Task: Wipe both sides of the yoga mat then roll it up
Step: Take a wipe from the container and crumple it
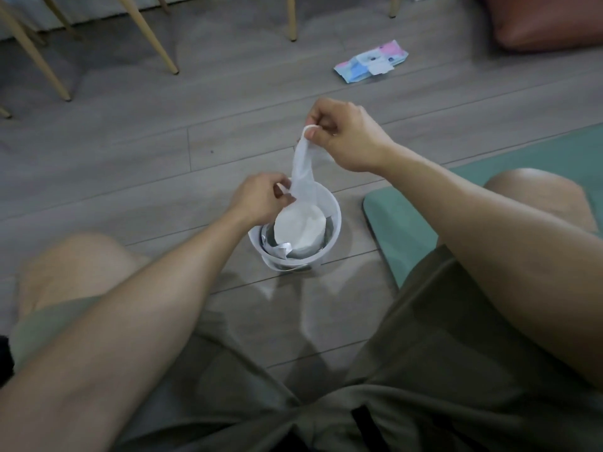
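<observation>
White wipe [302, 172] pinched by raised right hand [346, 135] and lower left hand [261, 199], above tub [338, 220].

Two hands, a left hand [257, 200] and a right hand [346, 132], pinch one wipe [303, 171]. On the floor [130, 151]: one bucket [336, 220], one mat [401, 223] at the right edge, one pack [370, 62]. At least five legs [42, 60] stand along the far edge, with one cushion [548, 24] in the far right corner.
</observation>
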A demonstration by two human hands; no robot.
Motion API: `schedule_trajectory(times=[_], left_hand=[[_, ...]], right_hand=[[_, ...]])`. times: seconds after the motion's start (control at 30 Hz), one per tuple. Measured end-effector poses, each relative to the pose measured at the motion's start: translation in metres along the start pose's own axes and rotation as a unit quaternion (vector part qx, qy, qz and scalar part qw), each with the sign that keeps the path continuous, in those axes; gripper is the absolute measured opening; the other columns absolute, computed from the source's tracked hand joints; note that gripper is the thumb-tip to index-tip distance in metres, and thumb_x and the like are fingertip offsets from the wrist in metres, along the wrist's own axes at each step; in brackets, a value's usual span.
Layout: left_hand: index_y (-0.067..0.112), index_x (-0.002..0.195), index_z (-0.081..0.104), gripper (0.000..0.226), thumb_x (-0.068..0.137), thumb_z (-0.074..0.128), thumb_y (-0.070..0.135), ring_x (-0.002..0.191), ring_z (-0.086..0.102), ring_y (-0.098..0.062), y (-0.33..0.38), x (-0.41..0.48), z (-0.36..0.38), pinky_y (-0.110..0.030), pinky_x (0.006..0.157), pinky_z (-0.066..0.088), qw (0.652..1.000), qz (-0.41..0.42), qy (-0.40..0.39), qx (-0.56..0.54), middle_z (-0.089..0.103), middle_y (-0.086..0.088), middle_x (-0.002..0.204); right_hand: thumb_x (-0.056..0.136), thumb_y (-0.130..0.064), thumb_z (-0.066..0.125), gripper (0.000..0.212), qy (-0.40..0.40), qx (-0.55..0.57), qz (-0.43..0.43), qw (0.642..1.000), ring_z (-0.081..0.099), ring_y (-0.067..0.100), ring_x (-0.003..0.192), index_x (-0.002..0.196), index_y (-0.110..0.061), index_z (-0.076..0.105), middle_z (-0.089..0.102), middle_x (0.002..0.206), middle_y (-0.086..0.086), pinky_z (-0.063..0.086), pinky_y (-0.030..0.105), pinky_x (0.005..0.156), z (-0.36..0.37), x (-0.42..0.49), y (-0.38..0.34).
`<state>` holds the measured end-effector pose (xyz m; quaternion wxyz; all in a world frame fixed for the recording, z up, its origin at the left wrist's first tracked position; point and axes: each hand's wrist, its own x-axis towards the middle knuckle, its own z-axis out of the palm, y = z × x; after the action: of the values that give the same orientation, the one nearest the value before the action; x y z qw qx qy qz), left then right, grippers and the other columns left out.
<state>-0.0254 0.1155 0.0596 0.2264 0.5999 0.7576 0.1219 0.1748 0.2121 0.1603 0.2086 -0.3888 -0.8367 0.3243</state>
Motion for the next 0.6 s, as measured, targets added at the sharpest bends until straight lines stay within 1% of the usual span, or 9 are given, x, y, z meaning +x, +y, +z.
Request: schedule_trajectory(times=[0.13, 0.2, 0.3, 0.4, 0.47, 0.5, 0.53, 0.57, 0.6], left_hand=[[0.027, 0.085, 0.076, 0.013, 0.082, 0.064, 0.031, 0.081, 0.072, -0.016, 0.017, 0.0, -0.007, -0.041, 0.081, 0.059, 0.999, 0.002, 0.002, -0.036, 0.075, 0.012, 0.076], [0.023, 0.083, 0.075, 0.014, 0.083, 0.061, 0.024, 0.077, 0.073, -0.012, 0.021, 0.005, -0.012, -0.039, 0.079, 0.06, 0.996, -0.006, 0.045, -0.083, 0.075, 0.012, 0.073], [0.021, 0.079, 0.073, 0.017, 0.091, 0.062, 0.017, 0.071, 0.074, -0.01, 0.028, 0.013, -0.022, -0.038, 0.079, 0.061, 0.983, -0.008, 0.103, -0.149, 0.076, 0.01, 0.071], [0.023, 0.079, 0.072, 0.019, 0.092, 0.064, 0.012, 0.07, 0.074, -0.01, 0.037, 0.012, -0.025, -0.039, 0.078, 0.062, 0.977, 0.026, 0.112, -0.182, 0.076, 0.009, 0.072], [0.023, 0.084, 0.075, 0.015, 0.093, 0.066, 0.015, 0.071, 0.074, -0.01, 0.043, 0.01, -0.025, -0.039, 0.078, 0.061, 0.974, 0.049, 0.119, -0.185, 0.075, 0.01, 0.072], [0.023, 0.086, 0.076, 0.014, 0.092, 0.066, 0.016, 0.072, 0.074, -0.01, 0.046, 0.009, -0.027, -0.039, 0.078, 0.06, 0.972, 0.06, 0.126, -0.19, 0.075, 0.011, 0.072], [0.023, 0.087, 0.077, 0.014, 0.092, 0.066, 0.016, 0.073, 0.074, -0.01, 0.047, 0.009, -0.029, -0.039, 0.078, 0.06, 0.969, 0.071, 0.134, -0.197, 0.075, 0.011, 0.073], [0.023, 0.088, 0.078, 0.015, 0.092, 0.066, 0.015, 0.074, 0.074, -0.01, 0.048, 0.008, -0.03, -0.038, 0.078, 0.061, 0.966, 0.081, 0.138, -0.204, 0.076, 0.01, 0.074], [0.023, 0.089, 0.078, 0.015, 0.092, 0.066, 0.014, 0.074, 0.074, -0.009, 0.049, 0.006, -0.031, -0.036, 0.078, 0.061, 0.964, 0.093, 0.136, -0.209, 0.076, 0.01, 0.076]], right_hand=[[0.098, -0.025, 0.065, 0.008, 0.008, 0.035, 0.028, 0.999, 0.053, 0.01, 0.068, 0.09, -0.026, 0.062, 0.073, 0.082, 0.003, 0.047, 0.028, 0.069, -0.006, -0.004, -0.004], [0.099, -0.025, 0.064, 0.007, 0.025, 0.044, 0.04, 0.998, 0.053, 0.009, 0.069, 0.092, -0.026, 0.063, 0.069, 0.078, -0.001, 0.044, 0.025, 0.065, -0.008, -0.004, -0.003], [0.1, -0.023, 0.057, 0.006, 0.039, 0.02, 0.064, 0.997, 0.059, 0.012, 0.078, 0.102, -0.022, 0.062, 0.065, 0.08, -0.007, 0.046, 0.03, 0.068, -0.008, -0.003, 0.005], [0.104, -0.029, 0.057, 0.03, -0.019, -0.042, 0.091, 0.995, 0.064, 0.03, 0.102, 0.131, -0.017, 0.056, 0.069, 0.108, 0.009, 0.051, 0.037, 0.084, -0.002, -0.002, 0.011], [0.103, -0.045, 0.063, 0.056, -0.087, -0.071, 0.109, 0.988, 0.062, 0.033, 0.119, 0.148, -0.015, 0.049, 0.065, 0.13, 0.014, 0.047, 0.035, 0.094, 0.004, -0.005, 0.012], [0.099, -0.053, 0.065, 0.067, -0.123, -0.091, 0.114, 0.982, 0.06, 0.032, 0.125, 0.151, -0.014, 0.048, 0.064, 0.136, 0.013, 0.045, 0.034, 0.095, 0.008, -0.007, 0.014], [0.096, -0.059, 0.067, 0.071, -0.157, -0.118, 0.113, 0.974, 0.06, 0.032, 0.126, 0.148, -0.013, 0.051, 0.065, 0.134, 0.011, 0.044, 0.034, 0.094, 0.013, -0.009, 0.015], [0.094, -0.06, 0.068, 0.064, -0.186, -0.158, 0.11, 0.964, 0.062, 0.033, 0.122, 0.136, -0.013, 0.06, 0.069, 0.122, 0.009, 0.045, 0.035, 0.088, 0.019, -0.009, 0.018], [0.096, -0.057, 0.067, 0.048, -0.208, -0.202, 0.102, 0.952, 0.064, 0.034, 0.113, 0.115, -0.013, 0.066, 0.068, 0.103, 0.006, 0.045, 0.035, 0.08, 0.023, -0.01, 0.021]])
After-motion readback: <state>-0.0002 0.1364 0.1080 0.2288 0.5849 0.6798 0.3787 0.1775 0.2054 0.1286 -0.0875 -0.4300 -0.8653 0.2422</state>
